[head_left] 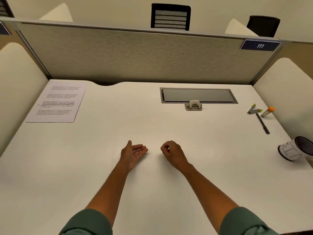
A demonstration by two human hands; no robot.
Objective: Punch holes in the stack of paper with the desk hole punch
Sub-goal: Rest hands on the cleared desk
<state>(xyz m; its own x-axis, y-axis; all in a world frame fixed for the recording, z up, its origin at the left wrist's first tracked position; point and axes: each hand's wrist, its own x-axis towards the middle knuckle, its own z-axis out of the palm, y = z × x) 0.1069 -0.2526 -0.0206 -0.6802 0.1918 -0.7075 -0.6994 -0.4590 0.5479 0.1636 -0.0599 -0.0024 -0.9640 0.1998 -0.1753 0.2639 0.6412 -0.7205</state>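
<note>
A stack of printed white paper [57,103] lies flat at the far left of the white desk [152,126]. The small grey desk hole punch [194,106] stands at the back, right of centre, just in front of a recessed grey panel. My left hand [133,153] rests at the middle of the desk, palm turned up, fingers apart and empty. My right hand [171,153] rests beside it with its fingers curled in; nothing shows inside it. Both hands are well away from the paper and the punch.
A grey cable hatch [198,95] is set into the desk at the back. At the right lie a green-tipped staple remover [254,110], an orange-capped tube [268,112] and a dark pen [262,123]. A white cup [295,148] lies tipped near the right edge. Partition walls enclose the desk.
</note>
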